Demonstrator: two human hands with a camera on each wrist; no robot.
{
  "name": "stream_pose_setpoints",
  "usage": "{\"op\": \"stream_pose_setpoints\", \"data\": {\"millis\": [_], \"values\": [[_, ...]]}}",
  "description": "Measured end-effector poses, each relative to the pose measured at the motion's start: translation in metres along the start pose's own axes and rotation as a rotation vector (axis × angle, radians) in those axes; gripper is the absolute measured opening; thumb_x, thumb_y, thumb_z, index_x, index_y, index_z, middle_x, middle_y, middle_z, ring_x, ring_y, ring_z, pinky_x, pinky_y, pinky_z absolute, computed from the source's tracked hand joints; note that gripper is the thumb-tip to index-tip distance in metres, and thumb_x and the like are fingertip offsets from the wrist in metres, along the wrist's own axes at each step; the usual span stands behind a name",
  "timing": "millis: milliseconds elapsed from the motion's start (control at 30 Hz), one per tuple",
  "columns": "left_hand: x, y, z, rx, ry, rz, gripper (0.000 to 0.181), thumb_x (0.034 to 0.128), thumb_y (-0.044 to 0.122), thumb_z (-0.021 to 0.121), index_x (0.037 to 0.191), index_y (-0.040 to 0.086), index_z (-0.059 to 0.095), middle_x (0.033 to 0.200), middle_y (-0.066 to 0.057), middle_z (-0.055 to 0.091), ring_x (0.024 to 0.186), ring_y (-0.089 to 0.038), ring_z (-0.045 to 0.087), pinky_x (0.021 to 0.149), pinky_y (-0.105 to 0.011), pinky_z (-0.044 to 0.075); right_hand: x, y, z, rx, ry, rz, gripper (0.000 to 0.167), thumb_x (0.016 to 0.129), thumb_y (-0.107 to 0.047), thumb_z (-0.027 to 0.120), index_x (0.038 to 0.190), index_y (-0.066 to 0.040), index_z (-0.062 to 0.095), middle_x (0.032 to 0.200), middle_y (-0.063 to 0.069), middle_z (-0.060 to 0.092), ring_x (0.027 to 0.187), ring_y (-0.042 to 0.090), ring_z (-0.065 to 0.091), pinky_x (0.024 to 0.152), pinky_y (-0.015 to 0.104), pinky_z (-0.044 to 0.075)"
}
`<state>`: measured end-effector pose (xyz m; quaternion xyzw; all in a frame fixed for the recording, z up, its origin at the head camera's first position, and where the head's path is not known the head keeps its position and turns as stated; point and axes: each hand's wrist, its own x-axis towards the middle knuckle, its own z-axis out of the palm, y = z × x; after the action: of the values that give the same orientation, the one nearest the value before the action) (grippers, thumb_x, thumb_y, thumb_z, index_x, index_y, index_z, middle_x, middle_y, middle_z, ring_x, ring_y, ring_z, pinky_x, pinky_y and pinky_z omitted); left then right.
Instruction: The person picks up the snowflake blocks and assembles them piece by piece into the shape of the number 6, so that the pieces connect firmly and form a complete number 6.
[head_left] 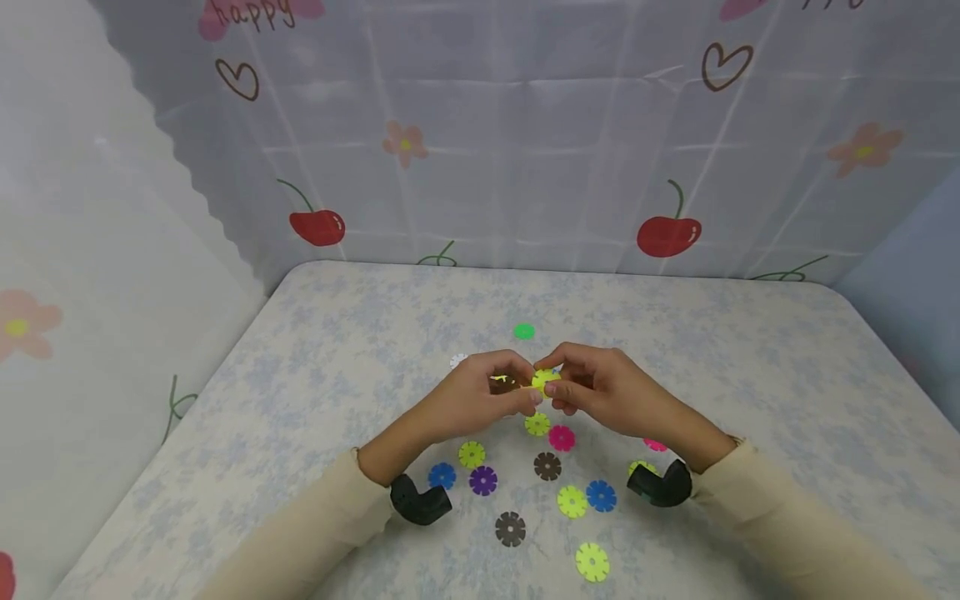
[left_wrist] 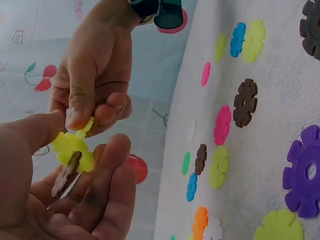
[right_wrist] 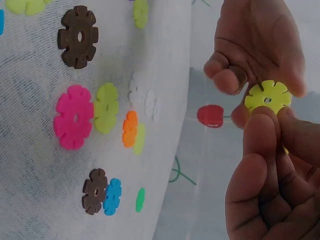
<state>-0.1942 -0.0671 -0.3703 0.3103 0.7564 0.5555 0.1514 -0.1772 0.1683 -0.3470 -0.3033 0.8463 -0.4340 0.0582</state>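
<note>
Above the table, both hands meet at small yellow notched plastic discs. My left hand (head_left: 487, 390) holds a yellow notched disc (left_wrist: 73, 150) between thumb and fingers. A narrow brown-and-pinkish strip shows against it in the left wrist view; what it is I cannot tell. With thumb and forefinger, my right hand (head_left: 603, 385) pinches a yellow notched disc (right_wrist: 268, 96) right beside the left fingertips. The two yellow pieces touch or overlap, and fingers hide where they meet. Under the hands lie a lime-yellow disc (head_left: 537, 424) and a pink disc (head_left: 562, 438).
Several loose discs lie about the table (head_left: 360, 350): purple (head_left: 483, 481), blue (head_left: 601, 496), brown (head_left: 510, 529) and lime-yellow (head_left: 592, 562). Farther back is a green disc (head_left: 524, 332). An orange disc (right_wrist: 130, 128) shows in the right wrist view. A printed curtain (head_left: 495, 167) hangs behind the table.
</note>
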Motion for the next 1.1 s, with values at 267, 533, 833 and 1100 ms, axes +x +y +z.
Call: {"op": "stream_pose_setpoints", "data": {"millis": [267, 533, 833, 1100], "values": [[0.001, -0.001, -0.003, -0.244, 0.065, -0.200, 0.022, 0.1023, 0.015, 0.062, 0.121, 0.004, 0.063, 0.104, -0.021, 0.064, 0.089, -0.025, 0.072, 0.086, -0.039, 0.057, -0.006, 0.015, -0.002, -0.028, -0.057, 0.127, 0.029, 0.100, -0.023, 0.068, 0.126, -0.012, 0.063, 0.089, 0.002, 0.068, 0.083, 0.026, 0.066, 0.068, 0.037, 0.054], [0.001, 0.000, -0.004, -0.396, 0.145, -0.276, 0.038, 0.1031, 0.012, 0.057, 0.140, 0.004, 0.057, 0.111, -0.014, 0.063, 0.088, -0.018, 0.068, 0.091, -0.036, 0.055, -0.019, 0.038, 0.007, -0.169, -0.189, 0.093, 0.026, 0.092, -0.015, 0.076, 0.117, -0.010, 0.070, 0.100, -0.008, 0.064, 0.092, 0.013, 0.060, 0.078, 0.031, 0.054], [0.004, 0.000, -0.001, -0.560, 0.272, -0.336, 0.022, 0.1046, 0.015, 0.057, 0.121, 0.003, 0.064, 0.102, -0.006, 0.061, 0.084, -0.017, 0.065, 0.089, -0.037, 0.052, -0.019, 0.043, 0.019, -0.291, -0.207, 0.092, 0.023, 0.087, -0.016, 0.082, 0.109, -0.018, 0.075, 0.097, -0.007, 0.057, 0.087, 0.014, 0.054, 0.077, 0.030, 0.051], [0.006, -0.004, 0.001, -0.554, 0.295, -0.348, 0.011, 0.1003, 0.016, 0.064, 0.093, 0.011, 0.071, 0.092, -0.003, 0.066, 0.079, -0.018, 0.064, 0.075, -0.031, 0.043, -0.021, 0.043, 0.019, -0.290, -0.180, 0.073, 0.022, 0.088, -0.008, 0.078, 0.092, -0.020, 0.061, 0.083, -0.008, 0.054, 0.077, 0.012, 0.052, 0.067, 0.029, 0.048]]}}
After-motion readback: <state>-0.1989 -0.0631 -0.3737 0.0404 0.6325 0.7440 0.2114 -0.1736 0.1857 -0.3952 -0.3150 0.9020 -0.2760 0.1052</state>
